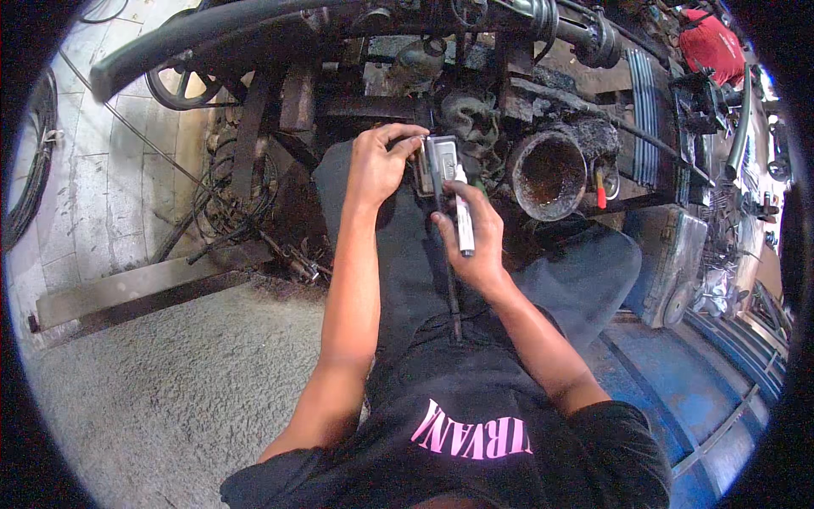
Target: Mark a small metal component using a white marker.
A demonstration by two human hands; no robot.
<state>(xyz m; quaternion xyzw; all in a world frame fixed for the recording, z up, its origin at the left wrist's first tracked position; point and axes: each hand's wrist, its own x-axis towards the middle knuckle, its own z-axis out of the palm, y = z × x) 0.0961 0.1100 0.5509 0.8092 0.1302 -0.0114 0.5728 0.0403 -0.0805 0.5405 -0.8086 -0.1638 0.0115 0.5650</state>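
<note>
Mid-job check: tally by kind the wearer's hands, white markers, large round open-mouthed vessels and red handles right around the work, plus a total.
Hands: 2 (left hand, right hand)
White marker: 1
Large round vessel: 1
Red handle: 1
Total: 5

You show two: left hand point(377, 170), right hand point(480, 237). One white marker point(465, 222) in your right hand. One bowl-shaped part point(549, 175), right. One red handle point(600, 193) beside it. One spoked wheel point(184, 84), far left.
</note>
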